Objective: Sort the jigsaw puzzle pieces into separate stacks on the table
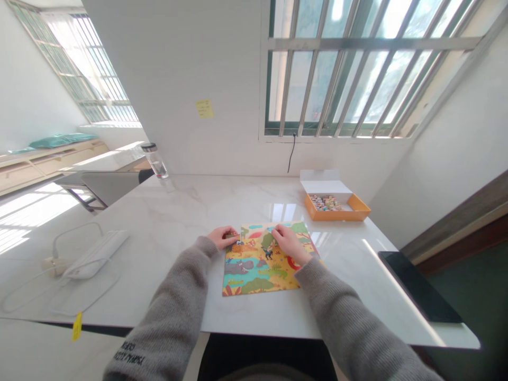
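Note:
A colourful jigsaw puzzle (254,286) with cartoon animals lies flat on the white table, near its front edge. Its upper left corner shows a gap. At that corner my left hand (221,237) is closed, thumb and fingers pinching a small puzzle piece (233,237) against the edge of the picture. My right hand (291,244) rests over the upper right part of the puzzle. Its fingers are curled, with the tips on the surface; whatever they may hold is hidden.
An orange box (337,215) with its white lid raised holds several upright rows of pieces at the back right. A dark tablet-like slab (418,286) lies at the right edge. To the left are a white power strip (95,255) with cables and a clear bottle (156,163).

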Motion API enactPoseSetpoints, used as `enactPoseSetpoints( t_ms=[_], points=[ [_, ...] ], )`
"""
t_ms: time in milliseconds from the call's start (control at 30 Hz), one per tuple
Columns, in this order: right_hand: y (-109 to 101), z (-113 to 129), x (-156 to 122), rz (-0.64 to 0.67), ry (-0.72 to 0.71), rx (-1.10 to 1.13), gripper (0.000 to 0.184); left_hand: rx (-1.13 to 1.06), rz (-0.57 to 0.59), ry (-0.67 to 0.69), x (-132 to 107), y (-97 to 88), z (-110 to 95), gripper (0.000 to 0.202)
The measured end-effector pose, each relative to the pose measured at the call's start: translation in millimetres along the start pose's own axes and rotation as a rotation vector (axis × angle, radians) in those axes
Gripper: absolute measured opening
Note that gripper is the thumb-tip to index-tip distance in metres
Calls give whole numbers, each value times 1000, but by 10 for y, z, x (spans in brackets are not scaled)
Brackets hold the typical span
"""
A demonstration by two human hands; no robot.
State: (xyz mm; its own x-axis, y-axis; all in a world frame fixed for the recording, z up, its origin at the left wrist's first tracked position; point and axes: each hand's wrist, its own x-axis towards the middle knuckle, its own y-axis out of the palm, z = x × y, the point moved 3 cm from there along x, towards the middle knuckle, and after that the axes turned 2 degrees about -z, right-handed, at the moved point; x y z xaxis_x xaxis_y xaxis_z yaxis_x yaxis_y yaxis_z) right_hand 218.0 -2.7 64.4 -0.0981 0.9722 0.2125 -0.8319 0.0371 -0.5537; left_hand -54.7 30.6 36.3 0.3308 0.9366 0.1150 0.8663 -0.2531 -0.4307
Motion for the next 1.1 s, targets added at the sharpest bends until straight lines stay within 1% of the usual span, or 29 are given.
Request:
enactPoseSetpoints(
  t_ms=[67, 133, 233, 333, 400, 500, 600, 700, 733, 800, 900, 1000, 1100],
  points=[
    [-37, -46, -8, 35, 28, 14, 27, -20, 12, -21, 12, -10, -13, 39],
    [-28, -63, -21, 65, 62, 41, 26, -80, -9, -39, 34, -15, -49, 42],
    [7, -59, -35, 57, 71, 22, 25, -184, -85, -60, 64, -18, -95, 45],
    [29, -64, -40, 20, 46, -12, 24, -245, -175, -119, 80, -14, -81, 50],
    [46, -86, -46, 30, 61, 24, 23, -274, -197, -154, 89, 4, -62, 53],
    [69, -109, -68, 82, 85, 119, 20, -313, -201, -159, 99, 50, -84, 56],
    [59, -94, -91, 109, 30, 121, 15, -379, -203, -100, 93, 132, -202, 59],
    [24, -79, -85, 115, -32, 101, 15, -414, -98, -66, 64, 309, -354, 60],
    [7, -81, -74, 109, -29, 117, 16, -406, -58, -61, 52, 382, -395, 59],
    [-38, -92, -48, 76, 4, 168, 17, -340, -16, -34, 30, 515, -453, 55],
    [-109, -88, -26, 27, 25, 193, 26, -126, -22, 26, 9, 651, -474, 45],
    [-152, -33, -50, 31, -61, 108, 30, 37, -56, 46, -6, 697, -440, 35],
    [-172, 46, -104, 32, -189, -26, 26, 76, -70, 44, -12, 690, -403, 29]
  ],
)
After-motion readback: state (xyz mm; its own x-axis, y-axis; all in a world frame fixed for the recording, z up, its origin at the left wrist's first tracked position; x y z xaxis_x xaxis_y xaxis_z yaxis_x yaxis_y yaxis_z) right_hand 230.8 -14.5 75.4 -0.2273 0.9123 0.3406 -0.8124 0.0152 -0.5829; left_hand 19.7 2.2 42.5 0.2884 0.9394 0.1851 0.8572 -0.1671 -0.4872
